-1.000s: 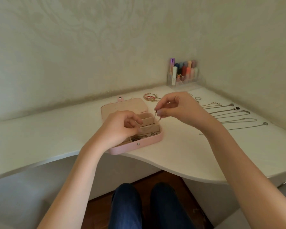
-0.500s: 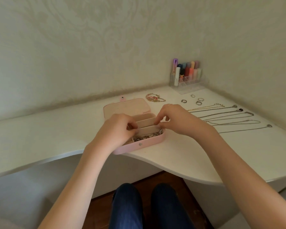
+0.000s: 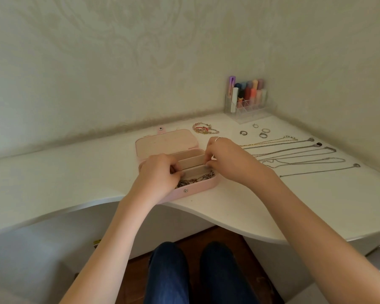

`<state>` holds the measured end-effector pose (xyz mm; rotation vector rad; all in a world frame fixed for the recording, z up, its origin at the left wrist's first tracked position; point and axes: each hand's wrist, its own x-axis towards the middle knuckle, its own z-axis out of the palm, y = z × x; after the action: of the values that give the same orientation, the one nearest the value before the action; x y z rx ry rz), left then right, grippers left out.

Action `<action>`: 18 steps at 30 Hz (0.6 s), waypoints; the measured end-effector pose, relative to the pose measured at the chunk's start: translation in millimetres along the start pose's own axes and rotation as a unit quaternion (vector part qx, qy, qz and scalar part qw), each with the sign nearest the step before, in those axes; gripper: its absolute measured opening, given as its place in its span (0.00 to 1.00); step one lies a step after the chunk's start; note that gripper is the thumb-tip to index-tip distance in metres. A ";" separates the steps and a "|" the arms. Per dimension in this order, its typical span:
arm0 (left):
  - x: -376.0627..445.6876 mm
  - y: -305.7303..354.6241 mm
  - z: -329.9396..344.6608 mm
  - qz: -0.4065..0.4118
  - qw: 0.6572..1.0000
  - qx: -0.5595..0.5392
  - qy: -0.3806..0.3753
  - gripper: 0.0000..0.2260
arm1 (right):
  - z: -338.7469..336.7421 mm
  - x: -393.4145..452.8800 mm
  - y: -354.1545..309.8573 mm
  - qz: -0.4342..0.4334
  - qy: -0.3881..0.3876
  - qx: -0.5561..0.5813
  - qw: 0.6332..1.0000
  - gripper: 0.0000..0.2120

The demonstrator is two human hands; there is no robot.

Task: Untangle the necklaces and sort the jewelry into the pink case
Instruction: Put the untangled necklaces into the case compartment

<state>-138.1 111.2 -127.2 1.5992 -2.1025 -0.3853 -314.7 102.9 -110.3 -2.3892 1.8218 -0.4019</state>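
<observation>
Pink case [image 3: 198, 187] is laid open, chains piled in front; its dividers are pinched by left hand [image 3: 160, 174] and right hand [image 3: 226, 159].

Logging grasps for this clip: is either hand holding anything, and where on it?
Cannot be told: the left hand and right hand curl over the dividers of the pink case, fingertips hidden.
</observation>
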 end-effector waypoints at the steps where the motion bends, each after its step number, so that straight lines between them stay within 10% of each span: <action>1: -0.1 -0.2 0.2 0.000 1.000 0.000 0.001 0.08 | 0.3 0.3 0.2 0.006 0.000 0.002 1.000 0.06; 18: -7.5 1.5 2.6 0.005 1.000 -0.025 0.011 0.11 | 13.9 10.7 -1.0 0.087 0.003 0.008 0.996 0.07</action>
<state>-139.1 118.7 -130.2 1.5564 -2.0675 -0.4107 -307.3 91.9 -121.8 -2.1981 2.0008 -0.4033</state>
